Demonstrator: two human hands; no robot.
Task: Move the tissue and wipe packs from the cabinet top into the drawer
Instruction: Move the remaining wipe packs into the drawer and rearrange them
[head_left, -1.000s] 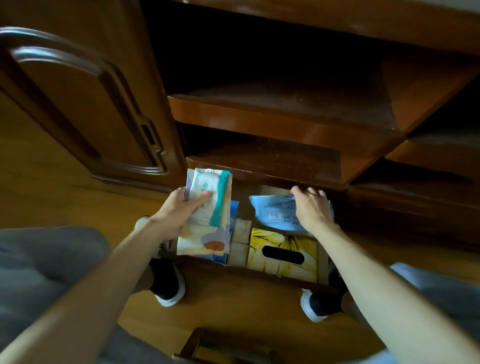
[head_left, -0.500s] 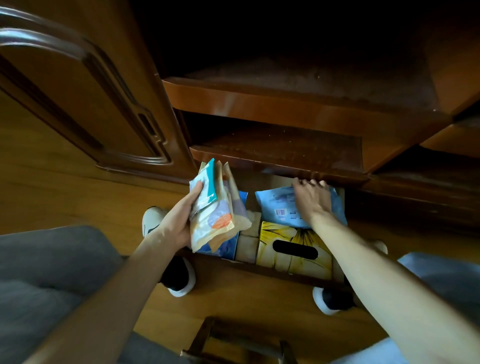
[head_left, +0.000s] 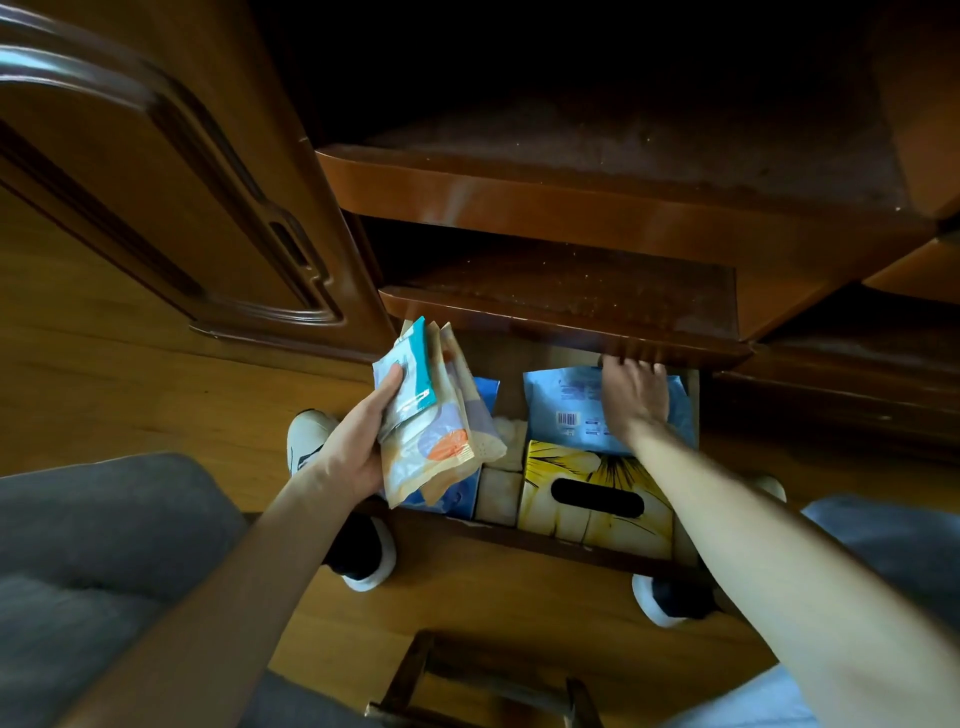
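The open wooden drawer (head_left: 545, 540) sits low in the cabinet. My left hand (head_left: 358, 441) grips a small stack of wipe packs (head_left: 431, 421), white, teal and orange, above the drawer's left side. My right hand (head_left: 636, 395) presses a light blue pack (head_left: 566, 410) down at the drawer's back right, fingertips reaching under the shelf edge. In the drawer's front lies a yellow tissue box (head_left: 597, 499) with a dark oval slot. A blue pack (head_left: 483, 389) and pale tissue packs (head_left: 501, 493) lie partly hidden under the held stack.
Two dark wooden shelves (head_left: 571, 312) overhang the drawer's back. A carved cabinet door (head_left: 156, 208) stands at the left. My shoes (head_left: 363, 561) are on the wooden floor beside the drawer, grey trouser legs (head_left: 93, 545) at both sides. A wooden stool frame (head_left: 478, 680) is below.
My left hand has tilted the stack of packs onto its edge and drawn it slightly right over the drawer. My right hand has pushed the light blue pack farther back under the shelf.
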